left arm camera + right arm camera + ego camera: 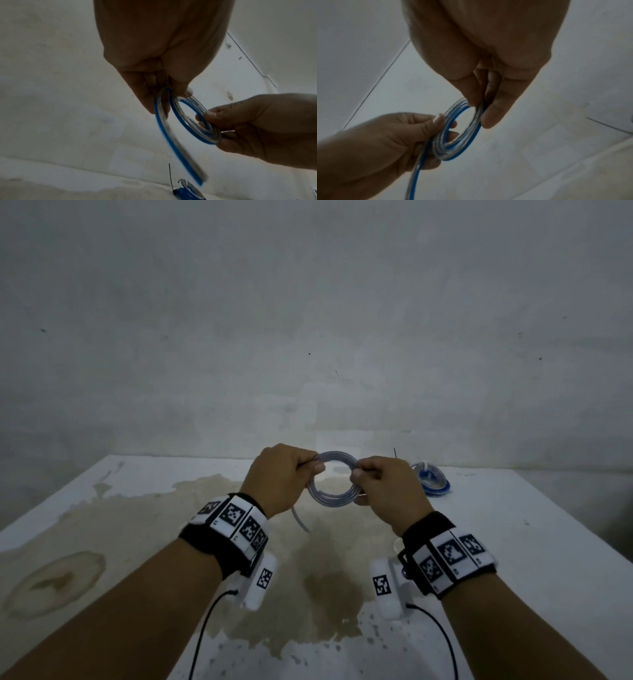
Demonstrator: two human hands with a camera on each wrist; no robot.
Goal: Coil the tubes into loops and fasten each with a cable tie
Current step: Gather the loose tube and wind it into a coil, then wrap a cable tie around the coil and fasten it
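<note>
I hold the coil (334, 479) above the worktop's (513, 525) far edge, my left hand (281, 474) and right hand (387, 487) each pinching 1 side. I should keep turns stacked flat while winding in the loose tail (180, 148).

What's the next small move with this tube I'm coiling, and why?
Probably feed the loose tail round once more with the left hand. Both hands already pinch the coil, the right hand on its other side, but the tail still hangs free below, so tying now looks premature. The tied coil on the table shows the goal.
</note>
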